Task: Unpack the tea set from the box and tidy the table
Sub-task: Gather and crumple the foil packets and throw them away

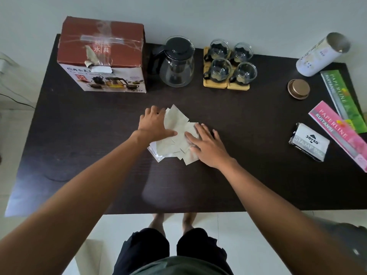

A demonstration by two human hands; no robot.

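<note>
Head view: left hand (154, 124) and right hand (204, 142) press flat, fingers straight, on papers (175, 133) at table (79, 145) centre; box (102, 56) at 11 o'clock.

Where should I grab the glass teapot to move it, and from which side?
Take the glass teapot by its black handle, coming from its left, the side facing the box. The handle sticks out there, and the cups stand on its other side.
</note>
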